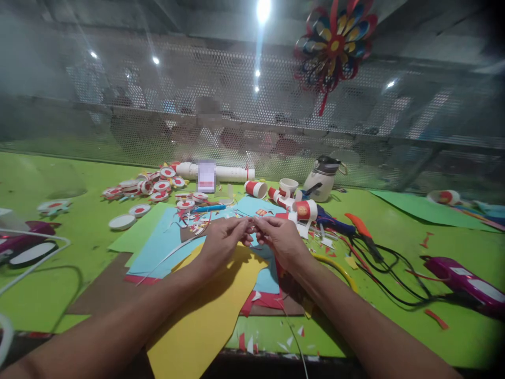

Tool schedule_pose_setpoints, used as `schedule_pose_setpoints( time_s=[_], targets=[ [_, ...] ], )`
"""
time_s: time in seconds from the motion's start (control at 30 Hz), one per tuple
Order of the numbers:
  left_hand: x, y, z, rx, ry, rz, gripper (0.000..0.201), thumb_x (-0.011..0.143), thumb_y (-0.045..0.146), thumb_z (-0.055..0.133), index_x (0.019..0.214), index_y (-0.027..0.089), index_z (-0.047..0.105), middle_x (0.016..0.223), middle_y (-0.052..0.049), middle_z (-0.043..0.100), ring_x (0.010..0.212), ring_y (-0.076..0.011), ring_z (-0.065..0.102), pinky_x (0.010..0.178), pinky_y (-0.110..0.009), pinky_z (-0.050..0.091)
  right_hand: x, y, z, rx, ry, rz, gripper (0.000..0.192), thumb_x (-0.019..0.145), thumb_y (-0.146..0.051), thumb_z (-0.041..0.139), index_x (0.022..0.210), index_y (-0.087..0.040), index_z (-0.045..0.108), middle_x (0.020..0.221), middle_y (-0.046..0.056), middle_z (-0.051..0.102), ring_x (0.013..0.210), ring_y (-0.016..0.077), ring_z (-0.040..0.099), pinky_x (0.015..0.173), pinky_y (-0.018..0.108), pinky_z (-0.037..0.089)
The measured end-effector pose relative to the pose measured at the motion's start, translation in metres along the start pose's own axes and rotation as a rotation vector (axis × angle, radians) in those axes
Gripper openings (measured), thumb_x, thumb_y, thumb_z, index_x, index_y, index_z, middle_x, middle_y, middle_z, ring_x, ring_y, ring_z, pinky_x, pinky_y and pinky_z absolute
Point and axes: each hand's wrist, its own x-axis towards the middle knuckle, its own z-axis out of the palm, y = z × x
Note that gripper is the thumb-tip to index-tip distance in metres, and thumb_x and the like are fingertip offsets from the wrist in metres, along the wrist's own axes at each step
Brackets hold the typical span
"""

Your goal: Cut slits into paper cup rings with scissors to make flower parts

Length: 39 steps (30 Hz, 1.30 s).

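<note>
Both hands, left hand (222,243) and right hand (281,241), pinch a small, unclear piece

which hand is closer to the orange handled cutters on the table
Right. The right hand is just left of the orange-handled cutters, which lie off to its right. The left hand sits farther left, beyond the right hand.
</note>
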Motion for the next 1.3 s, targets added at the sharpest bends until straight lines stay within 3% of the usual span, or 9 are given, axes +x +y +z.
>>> schedule_pose_setpoints(
  time_s=[0.1, 0.27, 0.47, 0.63, 0.87, 1.03, 1.3],
  targets=[
    [0.003, 0.000, 0.000, -0.176, -0.013, -0.140, 0.033, 0.084, 0.038, 0.047, 0.083, 0.012, 0.067, 0.073, -0.008, 0.065, 0.064, -0.0142, 0.058, 0.064, -0.027, 0.046, 0.001, -0.003, -0.003, -0.027, -0.025, 0.032, 0.026, 0.064, -0.037, 0.073, 0.067, -0.012, 0.068, 0.058, 0.000, 0.061, 0.051, 0.0085, 0.049, 0.047, 0.022, 0.036],
    [0.005, -0.002, -0.003, -0.266, -0.069, -0.318, 0.019, 0.076, 0.030, 0.062, 0.073, 0.012, 0.067, 0.062, -0.005, 0.062, 0.054, -0.0106, 0.055, 0.058, -0.025, 0.044, 0.001, -0.008, -0.006, -0.095, -0.078, 0.102, 0.023, 0.060, -0.034, 0.076, 0.060, -0.012, 0.068, 0.050, -0.002, 0.059, 0.047, 0.0090, 0.049, 0.047, 0.023, 0.037],
    [0.006, -0.011, -0.007, -0.499, -0.174, -0.439, 0.020, 0.071, 0.028, 0.069, 0.077, 0.008, 0.068, 0.079, -0.011, 0.068, 0.062, -0.0107, 0.060, 0.063, -0.024, 0.046, 0.001, -0.010, -0.009, -0.165, -0.097, 0.128, 0.014, 0.066, -0.026, 0.072, 0.061, -0.013, 0.069, 0.051, -0.001, 0.061, 0.046, 0.0091, 0.051, 0.047, 0.024, 0.039],
    [0.010, -0.009, -0.011, -0.550, -0.248, -0.598, 0.021, 0.072, 0.025, 0.069, 0.082, 0.006, 0.069, 0.084, -0.013, 0.069, 0.067, -0.0116, 0.063, 0.068, -0.023, 0.048, 0.001, -0.014, -0.010, -0.210, -0.099, 0.148, 0.013, 0.069, -0.021, 0.068, 0.059, -0.013, 0.068, 0.048, 0.000, 0.061, 0.044, 0.0090, 0.051, 0.044, 0.023, 0.039],
    [0.011, -0.009, -0.014, -0.482, -0.293, -0.598, 0.019, 0.069, 0.025, 0.071, 0.075, 0.006, 0.070, 0.075, -0.011, 0.069, 0.060, -0.0108, 0.061, 0.067, -0.026, 0.048, 0.001, -0.017, -0.010, -0.253, -0.109, 0.156, 0.015, 0.069, -0.022, 0.068, 0.058, -0.011, 0.068, 0.048, 0.000, 0.059, 0.046, 0.0090, 0.051, 0.046, 0.023, 0.040],
    [0.010, -0.010, -0.013, -0.405, -0.300, -0.569, 0.024, 0.069, 0.028, 0.071, 0.071, 0.004, 0.068, 0.069, -0.013, 0.067, 0.058, -0.0151, 0.062, 0.066, -0.032, 0.049, 0.001, -0.014, -0.012, -0.296, -0.113, 0.126, 0.019, 0.066, -0.027, 0.070, 0.057, -0.011, 0.068, 0.045, -0.002, 0.054, 0.043, 0.0076, 0.044, 0.044, 0.023, 0.033],
    [0.001, -0.006, -0.007, -0.439, -0.369, -0.526, 0.027, 0.074, 0.033, 0.064, 0.069, 0.007, 0.064, 0.064, -0.010, 0.063, 0.057, -0.0149, 0.058, 0.063, -0.035, 0.048, 0.001, -0.009, -0.012, -0.319, -0.128, 0.101, 0.023, 0.066, -0.032, 0.069, 0.055, -0.012, 0.066, 0.046, -0.004, 0.052, 0.044, 0.0062, 0.038, 0.045, 0.023, 0.029]
  ],
)
